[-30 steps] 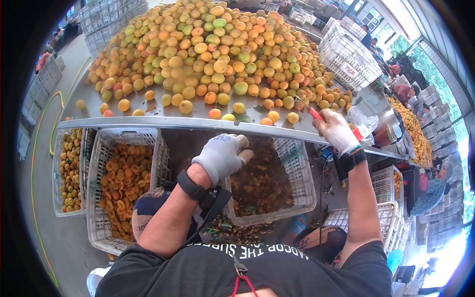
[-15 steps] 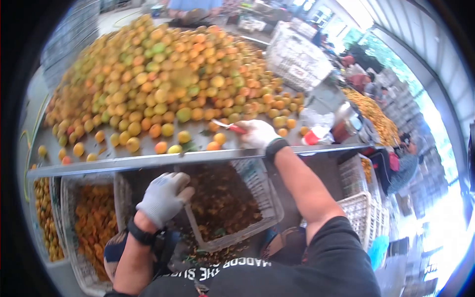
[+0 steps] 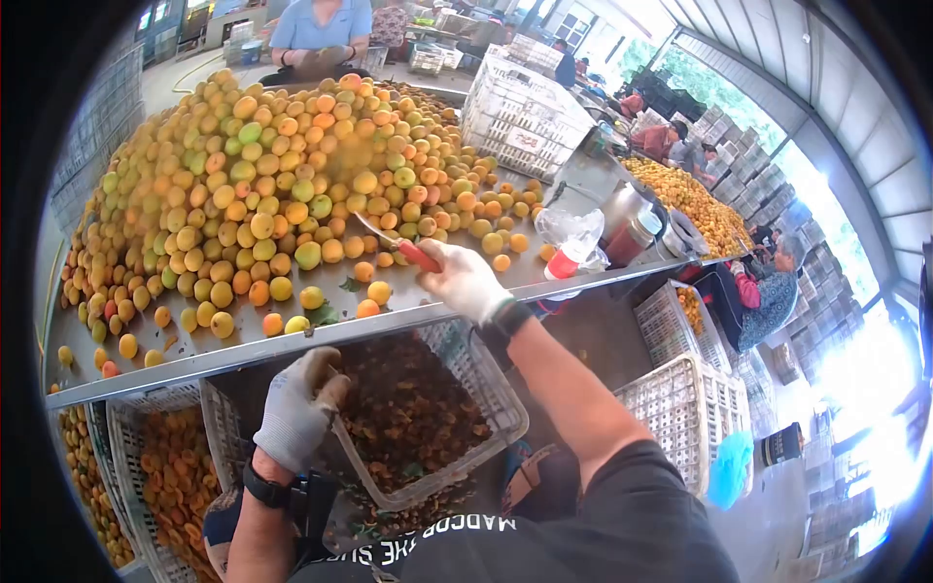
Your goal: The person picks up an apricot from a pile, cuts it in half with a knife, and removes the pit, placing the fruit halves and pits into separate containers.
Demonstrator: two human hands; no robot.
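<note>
My right hand [image 3: 468, 282], in a white glove, grips the red handle of a knife [image 3: 416, 255] above the table's front edge. Its thin, curved blade points up and left toward the heap of apricots [image 3: 262, 185]. My left hand [image 3: 299, 406], in a grey-white glove with stained fingertips, is beside the left rim of a plastic crate [image 3: 505, 413] below the table. Its fingers are curled in toward the thumb; whatever they hold, if anything, is hidden. Dark brown scraps [image 3: 413, 413] lie inside that crate.
The metal table edge [image 3: 224, 358] runs across in front of me. A crate of orange halves [image 3: 180, 476] stands at lower left. A red-capped bottle [image 3: 567, 258] and a metal container [image 3: 632, 209] sit on the right. Across the table is a person in blue [image 3: 326, 34].
The view has swung, showing more of the hall. My right hand still holds the knife, its blade now pointing more upward. My left hand's fingers have curled more, near the crate rim.
</note>
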